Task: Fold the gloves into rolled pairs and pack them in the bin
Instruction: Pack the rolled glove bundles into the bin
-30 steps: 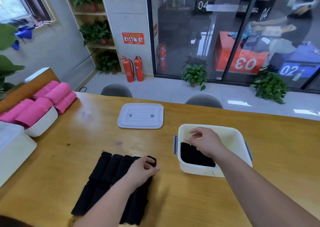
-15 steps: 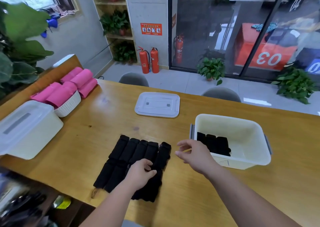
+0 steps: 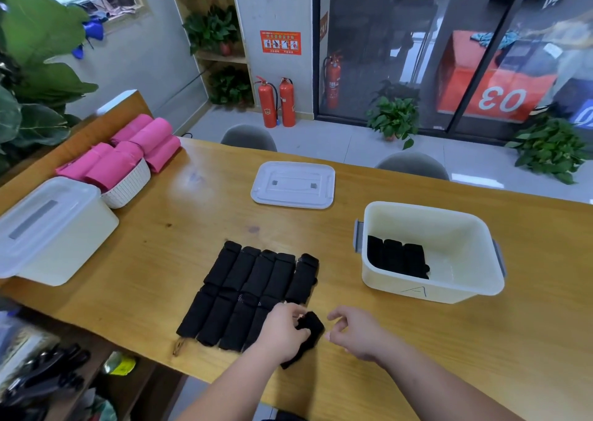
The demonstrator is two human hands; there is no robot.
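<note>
Currently: left hand [image 3: 282, 332] is over one black roll [image 3: 311, 326] at the near right corner of the block of rolled pairs [image 3: 253, 289] on the table [image 3: 417, 356]. Grip: fingers and thumb curled round the roll's upper part; its lower end pokes out below the hand toward the table edge. Right hand [image 3: 357, 335] hangs just beside the roll, not touching it. Its grip is loosely half-curled and holds nothing.

The bin [image 3: 430, 210] sits to the right and further back, well apart from both hands. The lid [image 3: 292, 185] is off and lies behind the block. Three packed rolls [image 3: 398, 257] lie side by side against the bin's left wall.

Judgement: the step in hand is getting this roll into the bin. Most pairs are not yet packed.

Notes for doing it well:
- Hold round the middle, so the wrapped cuff cannot spring loose.
- Lift clear before moving sideways, so neighbouring rolls are not dragged out of line.
- The bin is on the right, so passing the roll to the right hand looks sensible.
- Set it snug beside the third roll, same orientation, keeping the row tight.
</note>
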